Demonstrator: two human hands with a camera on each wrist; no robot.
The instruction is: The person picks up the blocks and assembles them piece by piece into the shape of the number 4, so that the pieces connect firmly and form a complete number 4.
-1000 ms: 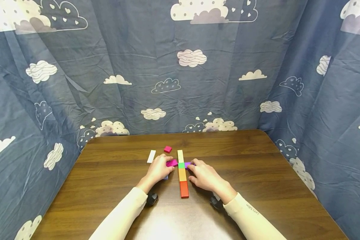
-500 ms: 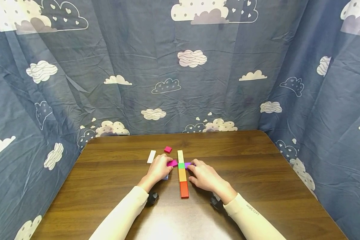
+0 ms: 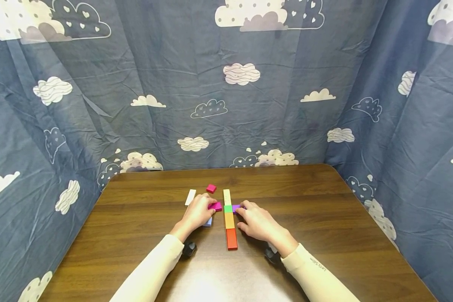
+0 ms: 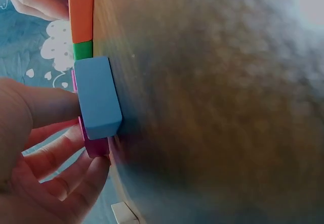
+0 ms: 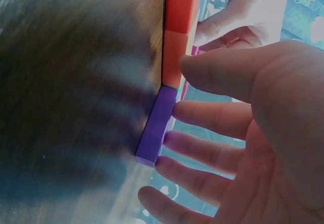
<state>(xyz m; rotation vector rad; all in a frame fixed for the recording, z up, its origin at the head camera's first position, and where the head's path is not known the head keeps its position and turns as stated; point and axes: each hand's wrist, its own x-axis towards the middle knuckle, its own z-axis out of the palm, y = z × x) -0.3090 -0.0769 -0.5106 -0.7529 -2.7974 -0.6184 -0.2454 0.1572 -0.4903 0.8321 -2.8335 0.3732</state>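
My left hand pinches a magenta block between thumb and fingers, just left of a column of blocks. In the left wrist view a blue block stands in front and hides part of the magenta one. My right hand lies right of the column, its fairly straight fingertips touching a purple block. That block sticks out sideways from a small green block. Above the green one is a pale yellow block; below it come an orange block and a red block.
A white block and a small crimson block lie farther back on the wooden table. Beyond the table's back edge hangs a blue curtain with cloud prints.
My left hand has shifted slightly left with the magenta block, widening the gap to the column. More of the blue block shows under that hand. The right hand stays in place.
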